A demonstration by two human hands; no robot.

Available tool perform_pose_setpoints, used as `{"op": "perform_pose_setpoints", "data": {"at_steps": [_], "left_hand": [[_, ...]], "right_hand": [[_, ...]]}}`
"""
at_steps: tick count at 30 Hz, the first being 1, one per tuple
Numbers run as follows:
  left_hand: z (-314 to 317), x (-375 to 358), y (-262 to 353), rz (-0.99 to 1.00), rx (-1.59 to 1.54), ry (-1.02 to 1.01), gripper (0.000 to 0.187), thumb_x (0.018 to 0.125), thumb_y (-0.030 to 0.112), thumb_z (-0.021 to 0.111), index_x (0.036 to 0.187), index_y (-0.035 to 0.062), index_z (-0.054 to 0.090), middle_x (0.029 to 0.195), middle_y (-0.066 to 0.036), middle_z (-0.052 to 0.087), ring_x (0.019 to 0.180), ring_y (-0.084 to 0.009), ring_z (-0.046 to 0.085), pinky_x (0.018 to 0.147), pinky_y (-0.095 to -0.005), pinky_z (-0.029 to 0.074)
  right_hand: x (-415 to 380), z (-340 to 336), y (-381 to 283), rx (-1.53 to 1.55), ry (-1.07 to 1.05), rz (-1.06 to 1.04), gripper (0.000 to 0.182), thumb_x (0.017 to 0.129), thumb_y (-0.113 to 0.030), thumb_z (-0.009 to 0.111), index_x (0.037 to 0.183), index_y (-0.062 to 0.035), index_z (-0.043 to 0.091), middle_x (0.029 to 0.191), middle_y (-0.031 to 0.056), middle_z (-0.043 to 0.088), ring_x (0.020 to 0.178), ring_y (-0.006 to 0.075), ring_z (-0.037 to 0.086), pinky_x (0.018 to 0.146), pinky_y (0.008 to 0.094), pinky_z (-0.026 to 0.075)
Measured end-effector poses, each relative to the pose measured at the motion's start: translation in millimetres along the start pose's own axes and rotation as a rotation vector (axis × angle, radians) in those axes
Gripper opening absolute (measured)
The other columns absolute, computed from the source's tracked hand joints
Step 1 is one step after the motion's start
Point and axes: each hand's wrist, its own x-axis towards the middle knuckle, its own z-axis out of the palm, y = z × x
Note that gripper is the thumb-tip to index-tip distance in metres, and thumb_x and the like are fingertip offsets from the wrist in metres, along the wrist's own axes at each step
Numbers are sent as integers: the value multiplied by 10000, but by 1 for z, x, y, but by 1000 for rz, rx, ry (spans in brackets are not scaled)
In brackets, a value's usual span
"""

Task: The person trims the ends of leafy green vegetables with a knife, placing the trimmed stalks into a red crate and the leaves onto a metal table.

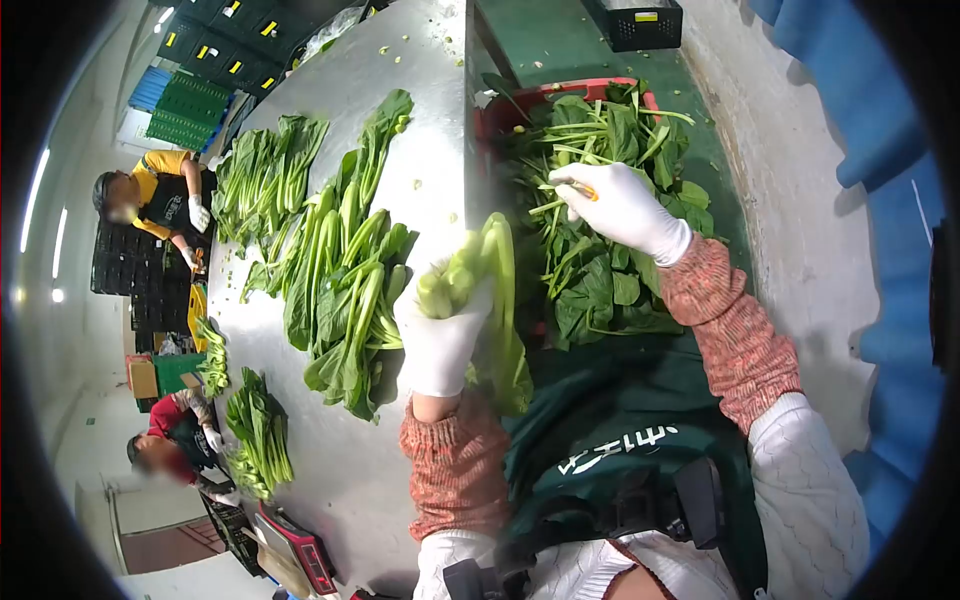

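Observation:
My left hand (pixel 440 335), in a white glove, is closed round a bunch of leafy greens (pixel 497 265) above the metal table's edge. The cut stem ends point up and the leaves hang down, slightly blurred. My right hand (pixel 632 208), also gloved, is closed on a small knife (pixel 590 193); a bit of orange handle shows between the fingers. It hovers over a red crate (pixel 600 86) heaped with loose greens (pixel 610 280). Beside my left hand, a long pile of greens (pixel 345 270) lies on the metal table (pixel 420 130).
More greens (pixel 265 175) lie farther across the table. Two co-workers (pixel 165 195) stand at the far side. A red scale (pixel 300 550) sits near the lower left. Stacked black crates (pixel 225 40) are at upper left, and a black crate (pixel 645 28) rests on the green floor.

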Motion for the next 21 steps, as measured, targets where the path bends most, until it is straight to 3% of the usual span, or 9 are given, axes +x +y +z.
{"op": "perform_pose_setpoints", "data": {"at_steps": [1, 5, 8, 10, 14, 17, 18, 19, 21], "left_hand": [[-2, -1, 0, -20, 12, -5, 309, 763, -64, 699, 1063, -31, 636, 947, -27, 660, 825, -82, 609, 764, -221, 489], [-3, 1, 0, -109, -104, -107, 325, 765, -42, 688, 1085, -45, 636, 955, -84, 687, 801, -131, 651, 745, -260, 525], [-8, 0, 0, -171, -234, -252, 380, 750, -13, 695, 1121, -51, 625, 974, -136, 698, 769, -195, 674, 722, -318, 560], [-9, -3, 0, -205, -344, -272, 401, 743, -40, 705, 1133, -40, 614, 1003, -112, 680, 843, -186, 662, 784, -312, 552], [-10, -7, -17, -183, -405, -289, 391, 760, -35, 746, 1122, 13, 607, 1064, -80, 659, 968, -172, 638, 893, -326, 531], [3, -13, -3, -198, -247, -336, 352, 781, 80, 779, 1096, 48, 626, 984, -29, 657, 888, -121, 616, 800, -284, 506], [9, -18, -4, -147, -279, -288, 321, 782, 65, 769, 1077, 35, 645, 969, -26, 669, 906, -119, 624, 823, -273, 502], [17, -24, -10, -242, -614, -293, 323, 787, 75, 770, 1080, 30, 640, 956, -19, 660, 901, -118, 624, 820, -268, 499], [27, -32, -26, -284, -683, -198, 259, 805, 68, 750, 1037, 25, 642, 920, -9, 646, 846, -105, 620, 786, -261, 497]], "right_hand": [[-2, -2, -8, 225, -67, 20, 270, 938, -220, 614, 1165, -80, 655, 803, 83, 703, 643, 165, 668, 598, 323, 518], [-9, -19, -58, 711, -426, 25, 357, 942, -205, 629, 1288, -119, 620, 920, -20, 624, 500, -13, 419, 433, 168, 330], [-4, -19, -67, 772, -465, -103, 266, 916, -162, 661, 1160, -55, 655, 902, -4, 630, 667, 47, 518, 610, 212, 427], [0, -16, -58, 794, -419, -158, 186, 914, -144, 671, 1056, -23, 676, 906, 1, 654, 843, 80, 570, 778, 248, 458], [-2, -15, -62, 755, -351, -177, 77, 889, -88, 667, 887, -15, 642, 870, 3, 639, 817, 84, 572, 750, 256, 465], [-14, -16, -77, 647, -370, -90, 54, 881, -60, 653, 853, -31, 618, 819, 5, 623, 733, 66, 561, 672, 229, 452], [-19, -13, -79, 634, -330, -54, 44, 887, -55, 645, 862, -35, 616, 793, -1, 616, 696, 56, 550, 632, 215, 438], [-25, -8, -81, 618, -280, -1, 35, 893, -49, 637, 870, -38, 614, 768, -7, 608, 659, 46, 540, 591, 200, 423], [-37, 10, -82, 608, -150, 103, 28, 900, -45, 630, 880, -41, 611, 736, -19, 596, 609, 33, 518, 517, 186, 387]]}}
